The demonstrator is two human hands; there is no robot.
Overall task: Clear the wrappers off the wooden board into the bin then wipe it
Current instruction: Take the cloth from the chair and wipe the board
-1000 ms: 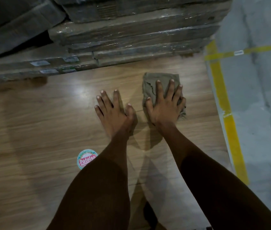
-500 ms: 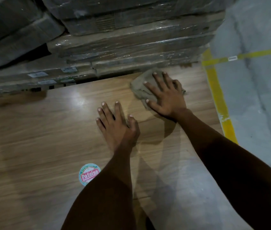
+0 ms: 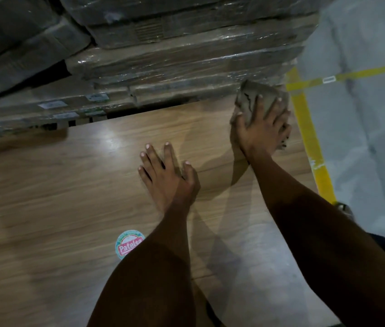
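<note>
Flat-fingered, the right hand (image 3: 261, 131) is pressing the cloth (image 3: 255, 99) at the board's (image 3: 68, 197) far corner, wiping; the left hand (image 3: 166, 177), released, is bracing beside it.

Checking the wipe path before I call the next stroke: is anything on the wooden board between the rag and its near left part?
Yes. The left hand rests flat on the wooden board, just left of and nearer than the right hand pressing the grey-brown cloth. Farther along lies a round red-and-green sticker. No wrappers are visible.

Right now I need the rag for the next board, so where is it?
The cloth lies under the right hand at the wooden board's far right corner, beside the yellow floor line.
</note>
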